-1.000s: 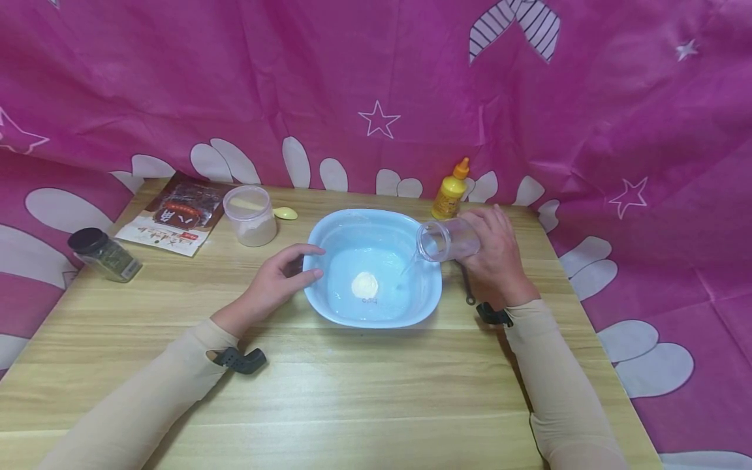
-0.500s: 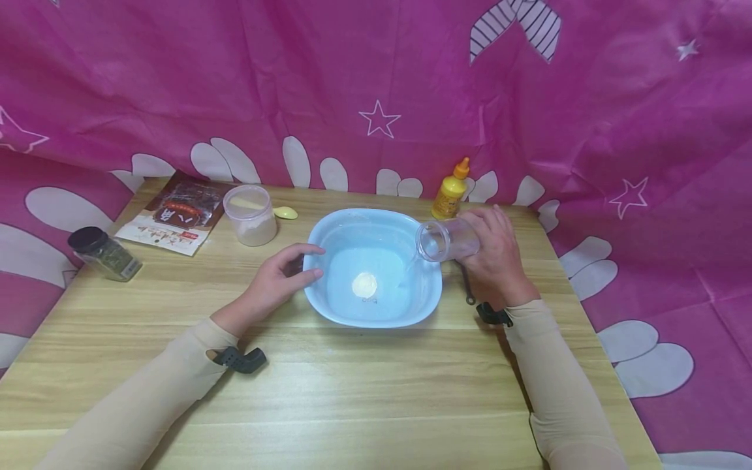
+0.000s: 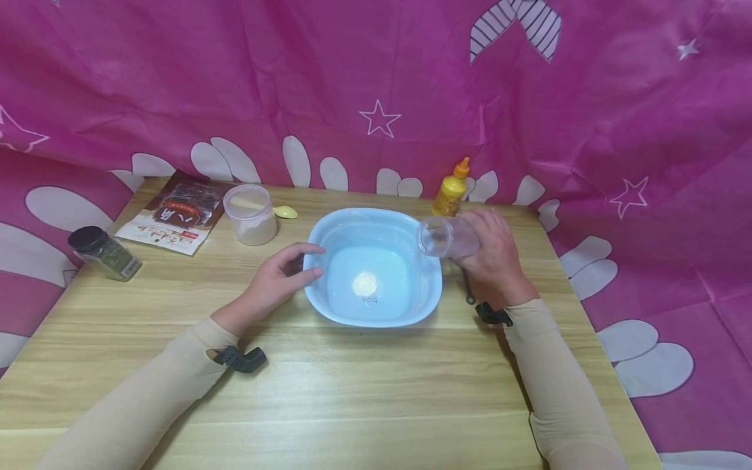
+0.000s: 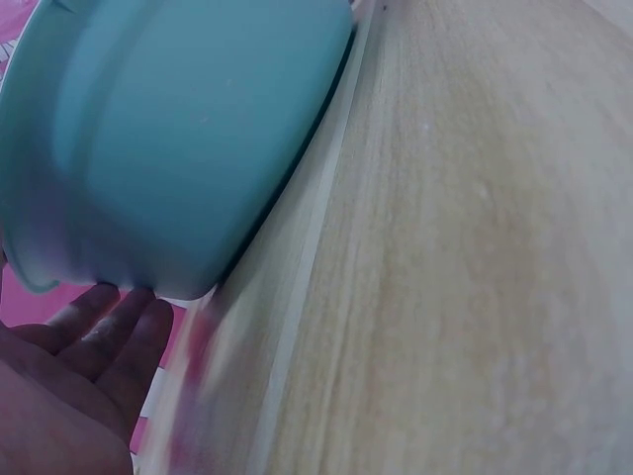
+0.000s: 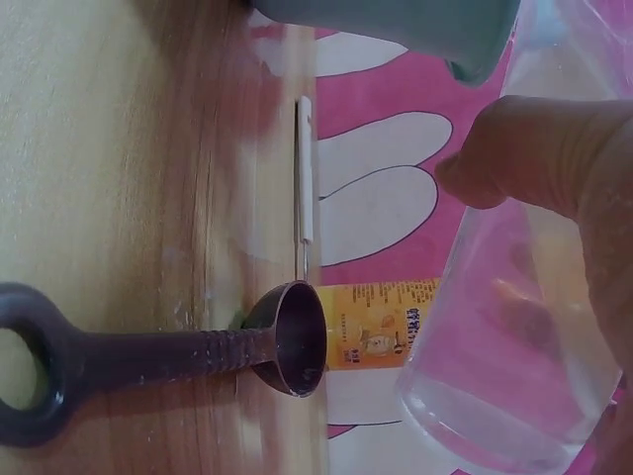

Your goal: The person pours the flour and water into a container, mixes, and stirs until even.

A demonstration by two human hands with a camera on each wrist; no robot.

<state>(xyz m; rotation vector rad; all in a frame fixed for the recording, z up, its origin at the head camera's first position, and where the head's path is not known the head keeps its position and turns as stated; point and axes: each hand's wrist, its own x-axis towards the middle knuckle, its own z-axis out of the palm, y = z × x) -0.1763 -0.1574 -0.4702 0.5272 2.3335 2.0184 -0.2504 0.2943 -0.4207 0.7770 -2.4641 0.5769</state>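
My right hand [image 3: 493,251] grips a clear plastic jar [image 3: 461,237], tipped on its side with its mouth over the right rim of a light blue basin [image 3: 431,294]. In the right wrist view my thumb lies across the clear wall of the jar [image 5: 504,327]. Shallow clear liquid and a pale round patch [image 3: 364,284] show in the basin. At the basin's left side, my left hand [image 3: 276,277] holds the rim with thumb and index finger over it. Other fingertips [image 4: 148,322] touch the outer wall in the left wrist view.
A dark scoop [image 5: 148,354] and a slim white handle [image 5: 305,168] lie right of the basin, near a yellow bottle [image 3: 449,196]. Leftward are a tub of pale powder [image 3: 252,225], a yellow spoon [image 3: 286,213], a brown-white packet [image 3: 176,215] and a black-capped jar [image 3: 108,254].
The thin stream from the jar's mouth no longer shows, and the jar is tilted slightly back up. The liquid's surface looks calmer. My left hand has stayed in place.
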